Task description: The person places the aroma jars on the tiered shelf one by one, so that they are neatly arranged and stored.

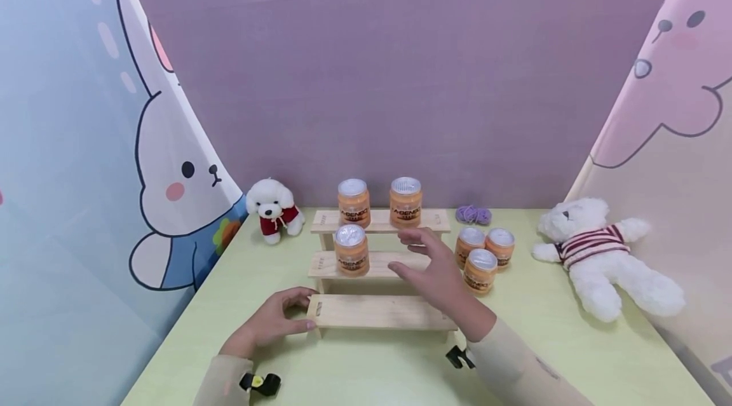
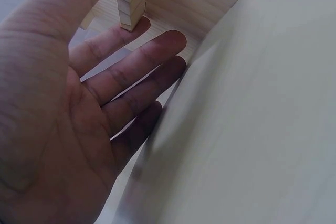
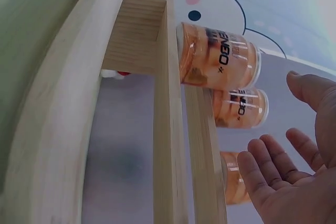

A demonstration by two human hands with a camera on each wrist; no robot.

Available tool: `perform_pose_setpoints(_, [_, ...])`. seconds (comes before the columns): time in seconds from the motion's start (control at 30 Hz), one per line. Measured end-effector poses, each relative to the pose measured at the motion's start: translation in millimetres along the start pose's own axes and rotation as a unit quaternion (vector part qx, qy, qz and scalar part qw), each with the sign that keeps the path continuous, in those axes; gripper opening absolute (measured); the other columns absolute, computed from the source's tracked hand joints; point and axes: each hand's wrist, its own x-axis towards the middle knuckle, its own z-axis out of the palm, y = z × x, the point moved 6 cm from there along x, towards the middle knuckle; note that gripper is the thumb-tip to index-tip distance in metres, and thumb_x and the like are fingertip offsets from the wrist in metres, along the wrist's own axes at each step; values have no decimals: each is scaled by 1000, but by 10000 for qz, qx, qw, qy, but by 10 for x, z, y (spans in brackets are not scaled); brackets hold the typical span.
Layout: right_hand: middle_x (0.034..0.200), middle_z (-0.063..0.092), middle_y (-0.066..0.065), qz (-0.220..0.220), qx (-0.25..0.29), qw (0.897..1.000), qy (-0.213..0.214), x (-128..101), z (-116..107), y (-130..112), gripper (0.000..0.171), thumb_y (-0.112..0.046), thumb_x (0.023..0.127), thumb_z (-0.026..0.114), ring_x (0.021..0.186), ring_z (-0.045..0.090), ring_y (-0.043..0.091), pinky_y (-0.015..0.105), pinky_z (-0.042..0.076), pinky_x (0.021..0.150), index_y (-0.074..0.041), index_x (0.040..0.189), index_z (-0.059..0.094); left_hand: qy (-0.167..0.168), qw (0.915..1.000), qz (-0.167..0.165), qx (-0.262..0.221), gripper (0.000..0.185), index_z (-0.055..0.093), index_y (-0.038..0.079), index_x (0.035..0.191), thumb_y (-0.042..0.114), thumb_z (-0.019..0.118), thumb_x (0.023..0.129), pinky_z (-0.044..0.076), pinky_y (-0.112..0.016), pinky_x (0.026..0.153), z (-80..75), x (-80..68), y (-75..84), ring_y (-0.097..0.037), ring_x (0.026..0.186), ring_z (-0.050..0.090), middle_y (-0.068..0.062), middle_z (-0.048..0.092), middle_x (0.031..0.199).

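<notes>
One wooden step shelf point(image 1: 379, 266), three tiers, centre of the green table point(image 1: 572, 355). Six orange jars: two on the top tier point(image 1: 354, 203) point(image 1: 406, 202), one on the middle tier point(image 1: 351, 250), three clustered on the table point(image 1: 483, 255) at 3 o'clock of the shelf. Two plush toys: small white dog point(image 1: 273, 208) at 10 o'clock, white bear point(image 1: 606, 253) at 3 o'clock. One purple yarn ball point(image 1: 473, 214) at 1 o'clock.

Left hand point(image 1: 273, 320) against the bottom tier's left end, fingers relaxed, gripping nothing. Right hand point(image 1: 437, 272) over the middle tier, fingers spread, empty.

Left wrist view only: straight fingers point(image 2: 131, 72) lying beside the shelf leg point(image 2: 132, 1). Right wrist view only: three shelf jars point(image 3: 220, 56) seen side-on, open palm point(image 3: 294, 182) apart from them.
</notes>
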Motion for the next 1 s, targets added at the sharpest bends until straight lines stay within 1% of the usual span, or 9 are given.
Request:
perform_pose_setpoints(0.1, [130, 67, 6, -164, 5, 9999, 55, -49, -89, 17, 53, -17, 85, 90, 119, 64, 21, 40, 52, 103, -16, 131, 65, -2, 10000, -16, 29, 59, 63, 12, 138, 32, 87, 88, 38, -60, 110, -2, 1, 0, -24, 115, 64, 3, 73, 115])
perform_pose_setpoints(0.23, [130, 67, 6, -187, -58, 9997, 161, -108, -243, 72, 51, -13, 85, 90, 119, 65, 22, 42, 51, 103, -17, 130, 66, -18, 10000, -10, 37, 59, 63, 11, 139, 31, 86, 89, 38, -60, 110, -6, 6, 13, -23, 115, 63, 2, 72, 116])
perform_pose_setpoints(0.3, [130, 67, 7, -122, -109, 9997, 200, -142, -329, 122, 51, -12, 86, 89, 119, 65, 24, 46, 51, 102, -16, 131, 65, -26, 10000, -8, 40, 58, 63, 11, 139, 31, 86, 90, 38, -60, 110, -6, 8, 24, -23, 115, 63, 2, 72, 117])
perform_pose_setpoints(0.4, [132, 66, 5, 93, -340, 9991, 243, -199, -460, 229, 51, -16, 88, 88, 121, 64, 25, 47, 51, 101, -17, 134, 64, -18, 10000, -1, 84, 59, 63, 12, 139, 32, 86, 89, 38, -60, 110, -5, 10, 29, -23, 115, 63, 3, 72, 116])
perform_pose_setpoints(0.53, [133, 65, 7, 376, -460, 9976, 361, -261, -629, 380, 52, -18, 89, 87, 120, 64, 28, 38, 51, 100, -13, 135, 64, 8, 9999, 13, 143, 59, 63, 12, 139, 33, 86, 89, 38, -59, 110, -7, 8, 30, -23, 115, 64, 4, 72, 115])
perform_pose_setpoints(0.63, [132, 66, 8, 606, -386, 9965, 425, -296, -746, 464, 52, -17, 89, 87, 119, 64, 30, 29, 50, 99, -9, 135, 63, 8, 9999, 29, 124, 59, 62, 12, 139, 33, 86, 89, 39, -58, 109, -8, 6, 33, -23, 115, 64, 4, 72, 114])
perform_pose_setpoints(0.73, [131, 66, 8, 799, -326, 9952, 456, -326, -851, 534, 51, -17, 90, 86, 117, 63, 28, 24, 50, 98, -7, 134, 63, 4, 10000, 28, 92, 59, 62, 12, 139, 33, 86, 89, 39, -57, 109, -8, 4, 34, -23, 114, 65, 4, 73, 115])
perform_pose_setpoints(0.83, [130, 67, 10, 840, -340, 9947, 480, -344, -946, 613, 49, -14, 90, 85, 116, 63, 30, 22, 50, 96, -6, 134, 63, 1, 10000, 4, 60, 59, 62, 12, 139, 33, 86, 89, 41, -55, 108, -9, 4, 26, -21, 114, 65, 4, 72, 116])
perform_pose_setpoints(1.0, [127, 68, 14, 744, -522, 9954, 313, -394, -1067, 761, 50, -11, 91, 84, 114, 65, 33, 29, 53, 92, -4, 135, 63, -6, 10000, 32, 26, 57, 63, 12, 138, 30, 86, 89, 42, -52, 108, -8, -2, 11, -20, 113, 65, 3, 72, 116])
